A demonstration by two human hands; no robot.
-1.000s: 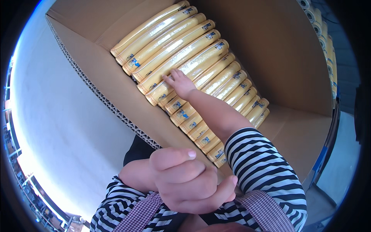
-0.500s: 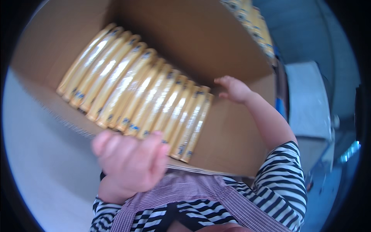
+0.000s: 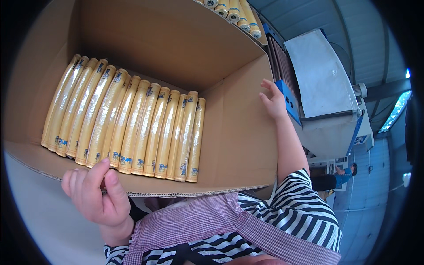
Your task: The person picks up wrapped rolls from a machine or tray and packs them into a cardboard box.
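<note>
A large open cardboard box (image 3: 238, 128) stands in front of me, tilted in view. A row of long yellow rolls (image 3: 141, 128) in shiny clear wrap, with small blue prints, lies side by side in its left and middle part. My left hand (image 3: 95, 194) is over the near edge of the box, close to the ends of the rolls. Its fingers are loosely curled, the thumb stands apart, and nothing shows between them. At the right rim of the box is my right hand (image 3: 274, 101), empty, thumb and fingers apart. Whether it touches the rim I cannot tell.
Beyond the far wall, more yellow rolls (image 3: 234, 13) are stacked with their round ends showing. To the right stand a blue crate-like part (image 3: 288, 102) and a machine with a pale flat cover (image 3: 324, 73). A person (image 3: 342, 179) in blue is farther off at the right.
My view has shifted, so the box and rolls sit lower and farther left. My right hand has gone from inside the box to its right rim. The left hand's fingers have loosened.
</note>
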